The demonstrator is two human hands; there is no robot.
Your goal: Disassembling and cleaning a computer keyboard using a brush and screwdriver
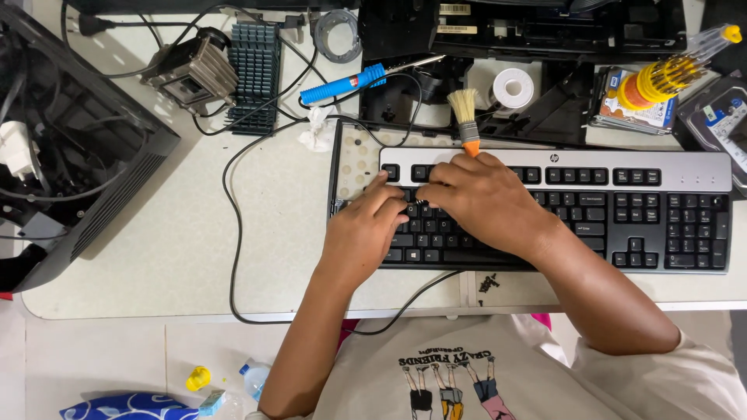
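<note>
A black and silver keyboard lies on the pale table in front of me. My left hand rests on its left end with the fingers pressed on the keys. My right hand lies over the upper left keys and grips a small paintbrush by its orange handle. The pale bristles point away from me, past the keyboard's top edge. The fingertips of both hands meet near one small key, which my fingers mostly hide.
An open black computer case fills the left side. A blue soldering iron, a finned heatsink, a tape roll, a screwdriver set and black cables crowd the table's far half. Bottles lie on the floor.
</note>
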